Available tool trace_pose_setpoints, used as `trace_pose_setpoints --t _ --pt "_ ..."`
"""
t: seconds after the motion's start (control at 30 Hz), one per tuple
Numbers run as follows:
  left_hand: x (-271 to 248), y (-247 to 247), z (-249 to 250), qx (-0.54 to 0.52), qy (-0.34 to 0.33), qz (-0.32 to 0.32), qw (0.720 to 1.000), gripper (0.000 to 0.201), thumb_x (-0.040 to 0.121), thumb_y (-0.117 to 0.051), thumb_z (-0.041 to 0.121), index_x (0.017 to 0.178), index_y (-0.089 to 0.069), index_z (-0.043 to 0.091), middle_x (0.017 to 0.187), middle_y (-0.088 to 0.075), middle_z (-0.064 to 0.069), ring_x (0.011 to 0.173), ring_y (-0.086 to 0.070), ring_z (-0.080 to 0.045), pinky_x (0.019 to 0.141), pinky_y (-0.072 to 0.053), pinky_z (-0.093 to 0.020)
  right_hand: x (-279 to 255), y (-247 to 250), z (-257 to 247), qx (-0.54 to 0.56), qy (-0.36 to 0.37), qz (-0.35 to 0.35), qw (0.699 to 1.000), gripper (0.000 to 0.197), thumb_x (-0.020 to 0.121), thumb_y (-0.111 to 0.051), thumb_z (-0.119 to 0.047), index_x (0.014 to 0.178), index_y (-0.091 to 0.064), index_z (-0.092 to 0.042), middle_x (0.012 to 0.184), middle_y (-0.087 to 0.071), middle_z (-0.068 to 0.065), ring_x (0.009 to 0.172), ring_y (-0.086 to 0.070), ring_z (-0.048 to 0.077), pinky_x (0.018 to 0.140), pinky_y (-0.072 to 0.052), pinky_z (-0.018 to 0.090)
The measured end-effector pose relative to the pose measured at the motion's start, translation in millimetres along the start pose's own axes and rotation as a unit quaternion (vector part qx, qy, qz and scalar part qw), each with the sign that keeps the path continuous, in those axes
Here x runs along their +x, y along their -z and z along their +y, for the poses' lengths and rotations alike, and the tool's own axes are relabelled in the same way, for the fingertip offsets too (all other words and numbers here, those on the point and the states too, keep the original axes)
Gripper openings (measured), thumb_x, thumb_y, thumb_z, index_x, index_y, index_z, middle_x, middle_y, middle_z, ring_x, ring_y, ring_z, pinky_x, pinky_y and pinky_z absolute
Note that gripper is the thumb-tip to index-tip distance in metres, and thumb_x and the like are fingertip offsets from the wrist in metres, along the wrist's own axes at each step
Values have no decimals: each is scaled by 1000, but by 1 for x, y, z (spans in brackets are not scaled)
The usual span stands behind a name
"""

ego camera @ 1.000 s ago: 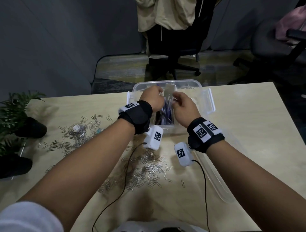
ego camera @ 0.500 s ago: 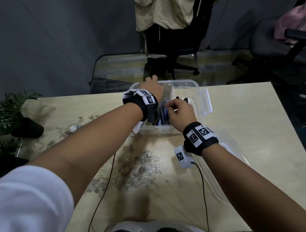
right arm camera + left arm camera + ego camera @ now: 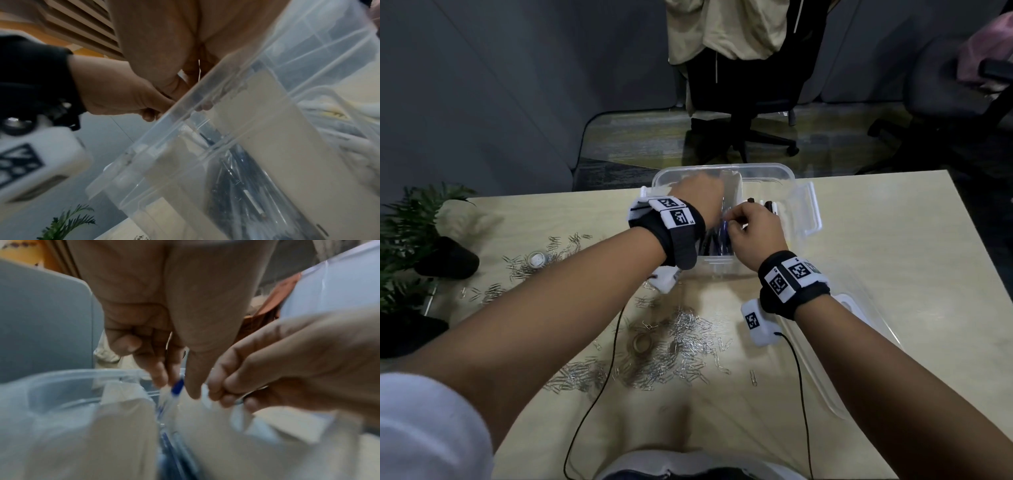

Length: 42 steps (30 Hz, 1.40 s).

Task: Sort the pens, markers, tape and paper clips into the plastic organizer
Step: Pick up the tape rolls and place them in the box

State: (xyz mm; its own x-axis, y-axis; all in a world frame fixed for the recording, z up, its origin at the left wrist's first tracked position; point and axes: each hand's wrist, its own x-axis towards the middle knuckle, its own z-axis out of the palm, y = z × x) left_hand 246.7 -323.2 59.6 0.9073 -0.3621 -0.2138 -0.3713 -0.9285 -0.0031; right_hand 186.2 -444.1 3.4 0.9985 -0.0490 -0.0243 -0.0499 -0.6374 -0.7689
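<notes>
You've got a clear plastic organizer [image 3: 801,192] on a pale beige table [image 3: 893,274], blue pens [image 3: 719,236] inside, silver paper clips [image 3: 681,346] scattered, black wrist bands [image 3: 796,294] with black-and-white square markers.

The plastic organizer [image 3: 784,178] stands at the table's [image 3: 893,274] far edge, pens [image 3: 717,240] lying in its middle compartment, with paper clips [image 3: 681,349] and a tape roll [image 3: 642,343] on the table before it, another tape roll [image 3: 537,259] and potted plants [image 3: 410,233] to its left, and an office chair [image 3: 743,85] behind it.
</notes>
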Motion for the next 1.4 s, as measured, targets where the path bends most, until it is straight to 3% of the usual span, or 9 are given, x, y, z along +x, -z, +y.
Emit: trace_pose_setpoints --t 0.13,0.3,0.43,0.53,0.7,0.9,1.13,1.3,1.4 --pt "-25 0 -11 -136 22 -62 989 18 89 -57 27 93 -69 14 95 -68 -7 89 -65 -27 77 -54 -35 -2 3 0 -1 7 3 1000 14 87 -55 -11 93 -68 -9 95 -67 5 88 -61 20 84 -52 38" --pt "-70 13 -62 -228 88 23 969 20 95 -52 25 99 -70 18 100 -69 -2 93 -62 -23 82 -49 -31 -8 5 -3 9 22 19 1000 13 90 -55 -12 92 -68 -9 93 -67 3 86 -61 19 82 -53 38" --pt "-116 0 -104 -299 158 94 936 16 93 -56 20 91 -71 18 85 -65 7 84 -59 -15 73 -38 -22 -32 -8 -16 40 140 63 987 18 85 -53 1 87 -68 -8 85 -63 -4 76 -55 9 76 -48 23" --pt "-152 -34 -132 -342 209 72 913 12 92 -59 18 88 -71 18 81 -64 12 83 -59 -13 74 -38 -20 -60 -29 -25 64 186 11 980 20 81 -52 4 85 -68 -9 84 -63 -4 75 -53 3 74 -41 8" --pt "-212 -112 -168 -340 263 -20 903 10 92 -60 14 85 -66 18 89 -69 6 86 -64 -18 76 -45 -26 -97 -78 -20 41 144 -175 973 20 87 -55 -2 92 -68 -16 86 -65 -8 75 -59 -3 70 -45 10" --pt "-271 -170 -199 -277 335 -62 899 11 87 -53 12 78 -54 18 77 -61 -1 77 -58 -26 66 -43 -29 -116 -125 -20 -110 137 -300 938 17 90 -56 -12 104 -66 -14 99 -64 2 85 -57 15 79 -50 31" --pt "-306 -193 -224 -238 324 -115 909 25 75 -72 31 76 -48 23 86 -50 0 83 -48 -23 69 -40 -31 -128 -171 -26 -236 136 -356 894 37 86 -59 -29 123 -57 -25 114 -54 7 97 -59 29 82 -54 41" --pt "-311 -204 -220 -229 307 -126 915 28 79 -70 36 90 -48 22 97 -43 -3 92 -53 -29 79 -48 -37 -136 -184 -29 -284 131 -350 883 38 83 -64 -20 120 -58 -22 112 -49 6 92 -58 27 77 -55 37" --pt "-312 -207 -220 -215 287 -101 928 27 81 -69 33 95 -51 19 105 -49 -4 95 -55 -27 74 -46 -33 -138 -190 -29 -277 126 -336 891 31 82 -64 -14 112 -61 -20 109 -48 5 89 -58 26 76 -52 32"
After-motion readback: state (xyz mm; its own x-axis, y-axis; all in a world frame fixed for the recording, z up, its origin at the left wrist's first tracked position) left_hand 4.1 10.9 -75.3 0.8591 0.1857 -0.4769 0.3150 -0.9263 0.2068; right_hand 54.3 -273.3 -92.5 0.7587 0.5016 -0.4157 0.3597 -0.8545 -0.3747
